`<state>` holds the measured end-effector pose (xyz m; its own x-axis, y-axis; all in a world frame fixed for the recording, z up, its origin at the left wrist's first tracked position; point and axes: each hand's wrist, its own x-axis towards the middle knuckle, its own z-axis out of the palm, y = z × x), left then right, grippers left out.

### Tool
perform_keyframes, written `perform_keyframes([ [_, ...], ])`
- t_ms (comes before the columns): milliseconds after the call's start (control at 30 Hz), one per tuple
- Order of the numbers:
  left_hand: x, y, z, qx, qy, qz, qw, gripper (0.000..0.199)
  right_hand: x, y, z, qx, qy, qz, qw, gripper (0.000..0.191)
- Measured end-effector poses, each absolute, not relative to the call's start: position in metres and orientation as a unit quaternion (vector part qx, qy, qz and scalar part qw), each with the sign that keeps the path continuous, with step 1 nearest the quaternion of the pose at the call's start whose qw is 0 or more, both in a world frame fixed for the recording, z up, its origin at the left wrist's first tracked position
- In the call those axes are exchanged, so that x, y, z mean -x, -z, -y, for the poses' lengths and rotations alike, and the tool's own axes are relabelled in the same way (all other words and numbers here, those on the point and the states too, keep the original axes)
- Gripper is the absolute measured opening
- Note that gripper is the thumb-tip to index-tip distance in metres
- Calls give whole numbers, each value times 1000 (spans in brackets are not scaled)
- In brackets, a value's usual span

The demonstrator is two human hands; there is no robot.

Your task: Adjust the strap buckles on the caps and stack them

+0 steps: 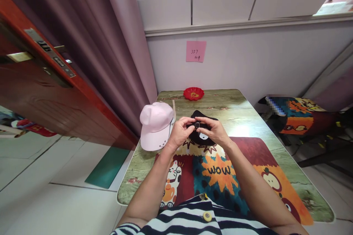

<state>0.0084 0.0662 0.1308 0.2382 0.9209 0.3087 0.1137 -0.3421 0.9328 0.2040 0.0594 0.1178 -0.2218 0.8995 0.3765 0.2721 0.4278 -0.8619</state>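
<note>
A black cap (196,139) with a white patch is held above the middle of the table, its back strap turned toward me. On the strap sits a small metal buckle (198,125). My left hand (179,133) pinches the strap to the left of the buckle, and the fingers of my right hand (216,130) are closed on it from the right. Close by on the left, a pale pink cap (156,118) rests near the table's edge, its brim toward me with small rings along it. A thin light strap (174,109) stands up behind it.
The wood-patterned table (242,117) bears a colourful mat (220,170) and, at the back, a red scalloped dish (193,94). A pink note (196,51) hangs on the wall. An open wooden door (41,91) and curtain (121,44) border the left; a patterned stool (298,114) stands right.
</note>
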Motion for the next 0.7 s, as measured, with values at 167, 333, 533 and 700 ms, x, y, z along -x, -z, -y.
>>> perform_keyframes([
  [167, -10, -130, -67, -600, -499, -406, 477, 32, -200, -124, -57, 429, -263, 723, 473, 29],
  [333, -9, -126, -72, -566, -515, -424, 484, 35, -200, -127, -56, 439, -236, 735, 460, 25],
  [533, -2, -132, -74, -636, -471, -421, 444, 38, -201, -124, -57, 445, -244, 730, 457, 25],
  [700, 2, -149, -81, -735, -327, -383, 455, 34, -206, -129, -57, 433, -283, 724, 457, 34],
])
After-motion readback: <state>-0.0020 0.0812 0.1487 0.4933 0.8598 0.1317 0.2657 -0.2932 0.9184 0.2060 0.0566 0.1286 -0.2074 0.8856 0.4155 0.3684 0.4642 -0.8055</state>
